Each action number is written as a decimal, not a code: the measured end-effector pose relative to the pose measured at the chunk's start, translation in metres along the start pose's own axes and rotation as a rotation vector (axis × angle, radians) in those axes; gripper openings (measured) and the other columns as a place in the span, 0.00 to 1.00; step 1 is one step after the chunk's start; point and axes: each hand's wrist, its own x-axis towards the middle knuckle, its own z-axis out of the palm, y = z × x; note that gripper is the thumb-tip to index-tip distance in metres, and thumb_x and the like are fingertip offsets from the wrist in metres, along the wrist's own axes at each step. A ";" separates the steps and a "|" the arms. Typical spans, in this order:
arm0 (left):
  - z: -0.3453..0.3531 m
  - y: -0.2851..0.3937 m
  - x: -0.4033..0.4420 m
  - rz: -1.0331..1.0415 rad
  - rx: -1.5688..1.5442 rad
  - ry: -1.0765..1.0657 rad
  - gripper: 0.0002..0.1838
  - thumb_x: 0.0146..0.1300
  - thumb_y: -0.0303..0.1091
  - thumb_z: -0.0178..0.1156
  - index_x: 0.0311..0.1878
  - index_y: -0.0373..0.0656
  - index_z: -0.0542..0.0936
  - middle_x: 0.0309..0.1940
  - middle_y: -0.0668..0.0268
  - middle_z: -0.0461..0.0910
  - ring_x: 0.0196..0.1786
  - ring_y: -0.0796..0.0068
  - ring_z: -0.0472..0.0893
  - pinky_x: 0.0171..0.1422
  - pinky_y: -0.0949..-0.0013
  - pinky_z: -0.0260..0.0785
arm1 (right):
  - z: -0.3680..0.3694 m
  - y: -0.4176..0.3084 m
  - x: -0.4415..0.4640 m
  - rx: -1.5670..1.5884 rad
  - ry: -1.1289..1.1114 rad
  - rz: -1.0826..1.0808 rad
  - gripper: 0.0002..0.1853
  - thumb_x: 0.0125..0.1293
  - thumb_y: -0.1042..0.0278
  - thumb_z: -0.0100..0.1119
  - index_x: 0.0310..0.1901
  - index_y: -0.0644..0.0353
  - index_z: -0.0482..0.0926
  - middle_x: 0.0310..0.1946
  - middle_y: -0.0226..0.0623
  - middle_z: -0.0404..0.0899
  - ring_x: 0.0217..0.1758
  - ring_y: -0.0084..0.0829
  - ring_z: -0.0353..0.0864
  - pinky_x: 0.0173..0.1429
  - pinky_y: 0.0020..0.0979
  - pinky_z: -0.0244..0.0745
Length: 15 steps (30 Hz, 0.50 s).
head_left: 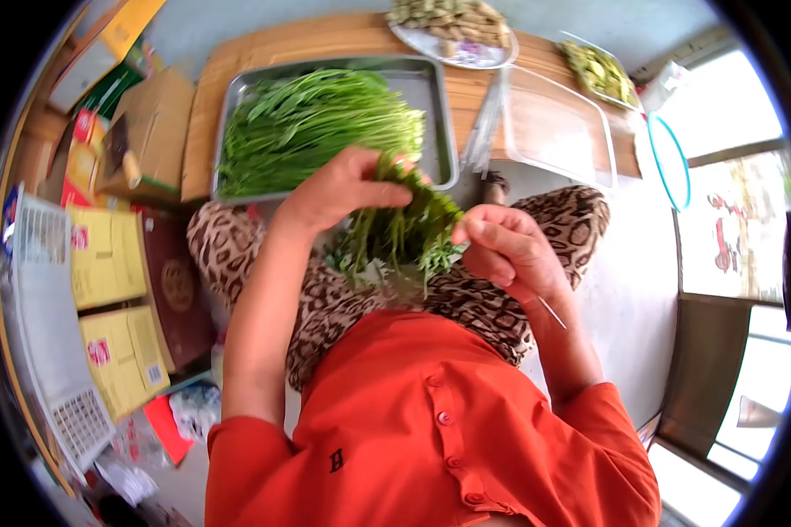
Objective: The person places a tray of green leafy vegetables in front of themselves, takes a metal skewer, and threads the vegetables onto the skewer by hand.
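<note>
My left hand (347,189) is closed around a bunch of leafy greens (400,228), held above my lap with the leaves hanging down. Close on its right, my right hand (514,246) pinches a thin skewer (552,313), whose end sticks out below the palm. The skewer's other end is hidden by the fingers and the greens. Just beyond my left hand, a metal tray (444,105) on the table holds a thick pile of long-stemmed greens (316,132). Several thin skewers (485,127) lie to the right of this tray.
On the wooden table (308,39) stand a clear plastic container (558,132), a plate of rolled food pieces (453,26) and a small tray of yellow-green food (599,75). Cardboard boxes (149,127), yellow cartons (105,255) and a white plastic basket (48,307) crowd the left.
</note>
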 end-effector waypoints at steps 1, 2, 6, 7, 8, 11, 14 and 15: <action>-0.001 -0.003 0.001 -0.024 -0.020 -0.039 0.16 0.55 0.34 0.69 0.44 0.36 0.81 0.42 0.67 0.81 0.47 0.75 0.77 0.57 0.71 0.67 | -0.003 -0.001 -0.001 -0.008 0.021 0.016 0.11 0.71 0.66 0.51 0.39 0.64 0.79 0.10 0.20 0.60 0.12 0.14 0.54 0.19 0.19 0.47; 0.001 -0.003 0.002 -0.056 -0.034 -0.064 0.18 0.54 0.33 0.69 0.47 0.35 0.79 0.44 0.66 0.81 0.49 0.75 0.77 0.58 0.70 0.67 | -0.004 -0.002 -0.003 -0.001 0.030 0.020 0.11 0.71 0.66 0.51 0.39 0.65 0.79 0.10 0.20 0.60 0.12 0.14 0.54 0.19 0.19 0.47; 0.012 -0.012 0.003 -0.125 0.031 0.001 0.33 0.56 0.32 0.68 0.64 0.35 0.68 0.55 0.64 0.76 0.57 0.74 0.75 0.62 0.70 0.66 | -0.023 -0.015 -0.013 0.032 0.061 -0.040 0.11 0.71 0.66 0.50 0.38 0.64 0.79 0.10 0.20 0.59 0.11 0.14 0.53 0.19 0.20 0.47; 0.015 -0.015 0.003 -0.119 0.035 -0.019 0.33 0.56 0.32 0.68 0.64 0.35 0.68 0.55 0.64 0.76 0.57 0.74 0.75 0.62 0.70 0.66 | -0.028 -0.020 -0.017 0.041 0.077 -0.074 0.11 0.72 0.66 0.49 0.38 0.63 0.78 0.09 0.20 0.58 0.11 0.14 0.53 0.19 0.20 0.49; 0.017 -0.020 0.003 -0.111 -0.003 0.137 0.31 0.58 0.31 0.67 0.64 0.34 0.69 0.55 0.63 0.76 0.57 0.74 0.75 0.62 0.70 0.65 | -0.036 -0.023 -0.020 0.024 0.112 -0.156 0.11 0.72 0.65 0.49 0.38 0.63 0.78 0.09 0.19 0.58 0.10 0.14 0.53 0.18 0.20 0.48; 0.016 -0.035 -0.003 -0.068 -0.094 0.291 0.27 0.63 0.31 0.62 0.63 0.34 0.69 0.56 0.61 0.76 0.57 0.73 0.75 0.63 0.70 0.65 | -0.058 -0.044 -0.034 -0.047 0.227 -0.327 0.11 0.72 0.64 0.48 0.39 0.61 0.78 0.08 0.19 0.56 0.09 0.14 0.52 0.17 0.20 0.48; 0.008 -0.064 -0.013 -0.068 -0.035 0.376 0.22 0.64 0.36 0.62 0.58 0.35 0.75 0.51 0.62 0.79 0.55 0.73 0.77 0.60 0.72 0.66 | -0.085 -0.074 -0.050 -0.102 0.364 -0.529 0.12 0.71 0.64 0.49 0.39 0.64 0.77 0.09 0.17 0.56 0.11 0.12 0.53 0.18 0.19 0.47; 0.009 -0.069 -0.015 -0.065 -0.035 0.372 0.22 0.64 0.36 0.62 0.58 0.35 0.75 0.51 0.62 0.79 0.55 0.73 0.77 0.60 0.72 0.66 | -0.090 -0.086 -0.055 -0.098 0.454 -0.574 0.12 0.72 0.64 0.49 0.41 0.66 0.76 0.10 0.18 0.56 0.11 0.12 0.52 0.18 0.19 0.47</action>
